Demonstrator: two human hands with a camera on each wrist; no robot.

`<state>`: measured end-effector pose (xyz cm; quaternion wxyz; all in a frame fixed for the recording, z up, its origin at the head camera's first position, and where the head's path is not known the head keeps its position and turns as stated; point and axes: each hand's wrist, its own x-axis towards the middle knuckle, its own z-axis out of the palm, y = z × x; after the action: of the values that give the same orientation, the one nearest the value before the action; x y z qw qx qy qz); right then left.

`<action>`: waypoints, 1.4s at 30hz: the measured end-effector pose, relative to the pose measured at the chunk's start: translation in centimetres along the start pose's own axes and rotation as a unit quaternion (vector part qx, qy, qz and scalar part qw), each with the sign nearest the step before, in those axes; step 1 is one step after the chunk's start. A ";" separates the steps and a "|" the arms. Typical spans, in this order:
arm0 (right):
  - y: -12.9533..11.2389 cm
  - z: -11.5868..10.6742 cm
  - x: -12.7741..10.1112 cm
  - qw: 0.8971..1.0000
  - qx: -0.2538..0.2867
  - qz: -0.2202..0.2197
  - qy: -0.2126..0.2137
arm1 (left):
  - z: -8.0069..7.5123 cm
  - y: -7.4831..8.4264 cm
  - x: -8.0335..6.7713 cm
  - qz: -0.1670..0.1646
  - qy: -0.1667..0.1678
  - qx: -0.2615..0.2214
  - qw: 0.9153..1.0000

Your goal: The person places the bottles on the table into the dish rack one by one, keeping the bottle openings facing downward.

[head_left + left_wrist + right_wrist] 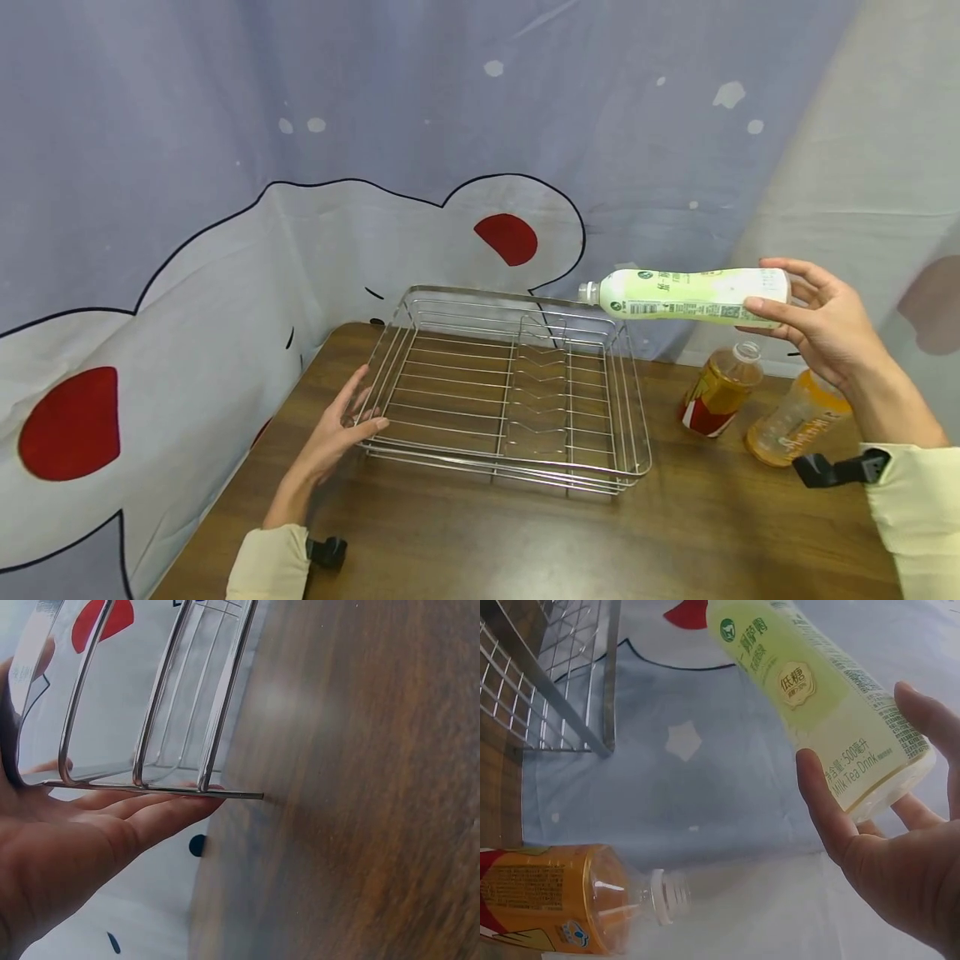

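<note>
Right hand (825,321) is up in the air w/ fingers (821,802) wrapped round the bottom end of a light green bottle (690,296). The bottle lies sideways, cap pointing left, just above the far right corner of the wire rack (510,392). Left hand (337,429) lies flat, fingers (161,814) straight & close together, touching the rack's left side. It holds nothing. The rack sits on the brown worktop (525,533).

Count: 1 rack, 3 bottles. Besides the green one, 2 orange-brown bottles (720,387) (795,417) stand on the worktop right of the rack, below the right hand.
</note>
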<state>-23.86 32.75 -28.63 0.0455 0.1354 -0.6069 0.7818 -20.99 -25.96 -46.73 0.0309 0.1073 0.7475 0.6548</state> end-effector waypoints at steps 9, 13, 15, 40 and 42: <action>1.4 0.1 1.1 0.995 -0.096 0.041 0.007 | -0.1 0.2 0.0 -0.012 -0.013 -0.020 1.000; 2.1 0.4 1.5 0.978 -0.200 0.057 0.003 | -0.1 0.2 0.0 -0.012 -0.016 -0.023 1.000; 2.3 0.8 1.6 0.958 -0.281 0.064 0.006 | -0.1 0.2 0.0 -0.011 -0.017 -0.023 1.000; 7.0 4.9 4.3 0.863 -0.501 0.055 -0.026 | -0.1 0.0 -0.2 -0.002 -0.024 -0.042 0.999; 7.1 4.9 4.4 0.865 -0.498 0.052 -0.025 | -0.2 0.0 -0.3 -0.004 -0.024 -0.041 0.999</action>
<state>-29.00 25.76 -33.03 0.0511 0.0821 -0.9226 0.3735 -20.76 -26.23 -46.73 0.0563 0.1186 0.7198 0.6816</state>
